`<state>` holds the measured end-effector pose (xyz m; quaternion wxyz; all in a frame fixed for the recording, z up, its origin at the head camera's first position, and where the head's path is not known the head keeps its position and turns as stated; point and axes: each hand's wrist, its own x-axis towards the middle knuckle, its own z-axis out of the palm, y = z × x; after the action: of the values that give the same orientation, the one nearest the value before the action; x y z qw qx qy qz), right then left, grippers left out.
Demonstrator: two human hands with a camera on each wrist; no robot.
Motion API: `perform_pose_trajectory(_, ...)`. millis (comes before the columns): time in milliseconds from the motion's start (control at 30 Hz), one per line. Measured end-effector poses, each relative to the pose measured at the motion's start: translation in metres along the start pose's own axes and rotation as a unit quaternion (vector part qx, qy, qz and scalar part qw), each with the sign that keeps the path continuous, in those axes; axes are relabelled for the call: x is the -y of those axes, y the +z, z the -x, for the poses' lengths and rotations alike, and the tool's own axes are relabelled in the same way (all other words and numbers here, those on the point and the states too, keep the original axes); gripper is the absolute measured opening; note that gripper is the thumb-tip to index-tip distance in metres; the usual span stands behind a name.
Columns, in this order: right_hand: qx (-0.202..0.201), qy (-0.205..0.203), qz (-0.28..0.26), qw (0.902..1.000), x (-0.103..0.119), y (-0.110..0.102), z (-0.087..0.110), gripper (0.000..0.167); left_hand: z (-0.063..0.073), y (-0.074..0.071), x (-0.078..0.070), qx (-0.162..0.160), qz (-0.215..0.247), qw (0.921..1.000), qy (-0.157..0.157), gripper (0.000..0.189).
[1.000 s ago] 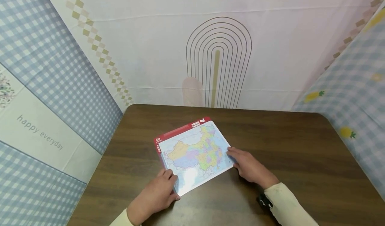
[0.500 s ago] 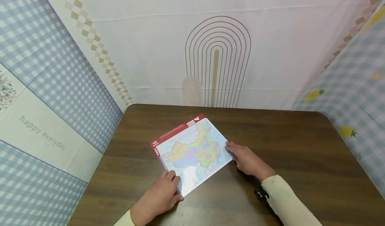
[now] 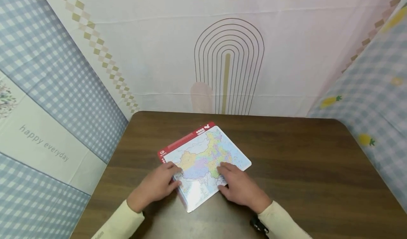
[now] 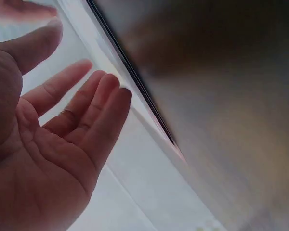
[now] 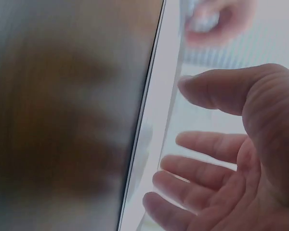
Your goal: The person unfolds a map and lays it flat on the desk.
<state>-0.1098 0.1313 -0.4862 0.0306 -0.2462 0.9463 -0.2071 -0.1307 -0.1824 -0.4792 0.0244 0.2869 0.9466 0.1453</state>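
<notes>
A flat rectangular map board [image 3: 198, 170] with a red border along its far and left sides lies slanted on the table in the head view. My left hand [image 3: 155, 184] hovers by its left edge, the fingertips overlapping the map. Over the lower right edge is my right hand [image 3: 240, 186], fingers and thumb spread apart. Both wrist views show the hands palm-side with loosely straight fingers and nothing between them: the left hand [image 4: 62, 130] beside the board's thin dark edge [image 4: 135, 77], the right hand [image 5: 226, 163] beside another stretch of edge [image 5: 139, 115].
The brown wooden table [image 3: 302, 161] extends to both sides of the board. A white printed cloth [image 3: 159, 55] hangs behind it, with blue checked cloths at left [image 3: 41, 90] and right [image 3: 375, 108]. A dark band [image 3: 259, 225] sits at my right wrist.
The board first turned slightly counterclockwise, its right end swinging away from me, then stayed nearly still. Both hands have let go of its edges; the right has moved left, the left slightly up and left.
</notes>
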Motion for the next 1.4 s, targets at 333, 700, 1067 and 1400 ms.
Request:
perform_pose_trajectory(333, -0.015, -0.036, 0.029, 0.9988, 0.059, 0.028, 0.007, 0.069, -0.037, -0.014, 0.069, -0.018, 0.008, 0.9997, -0.017, 0.034)
perform_pose_trajectory(700, -0.029, -0.049, 0.083, 0.995, 0.103, 0.053, 0.006, 0.065, -0.051, -0.015, 0.1, 0.011, 0.005, 0.9999, 0.006, 0.031)
perform_pose_trajectory(1067, -0.031, -0.03, 0.134, 0.9901, 0.116, 0.06, 0.0, 0.054, -0.046, -0.024, 0.108, 0.053, 0.031, 0.9978, 0.024, 0.037)
perform_pose_trajectory(1400, -0.062, -0.011, 0.156, 0.9858, 0.115, 0.062, -0.002, 0.049, -0.045, -0.028, 0.108, 0.081, 0.031, 0.9962, 0.012, 0.048)
